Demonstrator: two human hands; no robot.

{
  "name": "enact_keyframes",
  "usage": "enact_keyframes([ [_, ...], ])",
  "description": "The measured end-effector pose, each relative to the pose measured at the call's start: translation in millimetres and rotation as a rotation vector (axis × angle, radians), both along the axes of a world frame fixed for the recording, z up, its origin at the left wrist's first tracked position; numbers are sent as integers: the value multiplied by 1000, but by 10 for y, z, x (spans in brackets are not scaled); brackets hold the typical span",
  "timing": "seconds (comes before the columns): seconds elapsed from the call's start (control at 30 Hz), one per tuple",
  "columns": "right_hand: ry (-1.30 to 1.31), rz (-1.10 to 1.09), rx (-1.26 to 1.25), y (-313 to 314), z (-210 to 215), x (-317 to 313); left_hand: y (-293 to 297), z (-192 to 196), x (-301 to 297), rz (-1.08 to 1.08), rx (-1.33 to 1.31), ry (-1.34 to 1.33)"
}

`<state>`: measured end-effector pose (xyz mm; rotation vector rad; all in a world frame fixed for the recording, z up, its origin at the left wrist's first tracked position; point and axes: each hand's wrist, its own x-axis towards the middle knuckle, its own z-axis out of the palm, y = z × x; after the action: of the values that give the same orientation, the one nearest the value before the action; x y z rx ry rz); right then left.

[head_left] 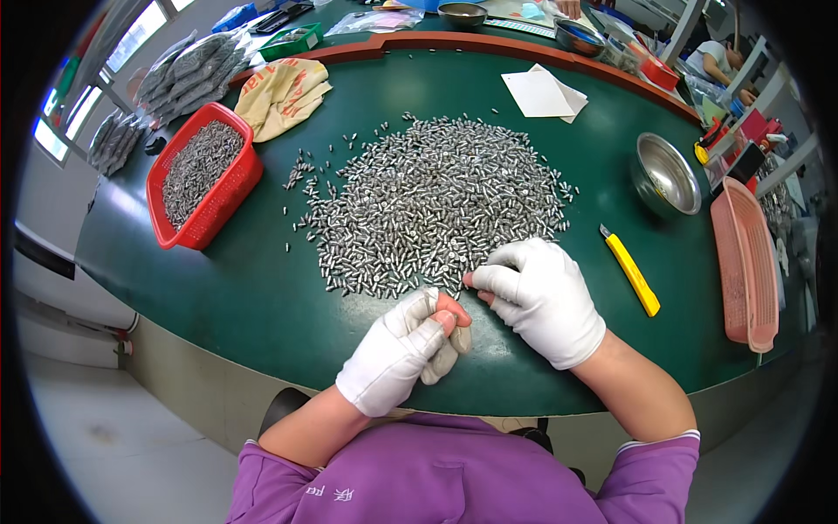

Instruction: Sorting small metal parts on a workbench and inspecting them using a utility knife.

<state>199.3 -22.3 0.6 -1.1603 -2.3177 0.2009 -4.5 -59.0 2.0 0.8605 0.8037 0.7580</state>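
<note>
I see both hands in white gloves at the near edge of the green table [262, 288]. My left hand [403, 348] is clenched into a loose fist, fingertips poking bare through the glove; whether it grips any parts inside I cannot tell. My right hand [541, 297] lies just right of it, fingers curled and pinched at the near rim of the pile of small metal pins [436, 196], touching the closest ones. The pile spreads across the table's middle, far from me beyond the hands. To the far left a red basket [202, 177] holds more pins. To the right lies a yellow utility knife [631, 271], with a steel bowl [668, 175] farther off and a pink tray [746, 262] at the right edge.
</note>
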Motion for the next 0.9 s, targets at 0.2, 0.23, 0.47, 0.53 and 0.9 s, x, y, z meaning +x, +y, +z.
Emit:
enact_keyframes([
  [0.2, -128, -33, 55, -8, -22, 0, 2, -21, -13, -2, -13, 12],
  [0.23, -127, -32, 55, -10, -22, -2, 1, -37, -16, -2, -13, 10],
  [0.47, -192, -103, 49, -48, -4, -23, 16, -49, -30, -23, -36, 15],
  [0.53, -206, -122, 51, -53, -8, -21, 16, -50, -29, -26, -2, -5],
  [0.9, 263, 166, -36, -118, 69, -37, 25, -47, -50, -108, -49, -34],
])
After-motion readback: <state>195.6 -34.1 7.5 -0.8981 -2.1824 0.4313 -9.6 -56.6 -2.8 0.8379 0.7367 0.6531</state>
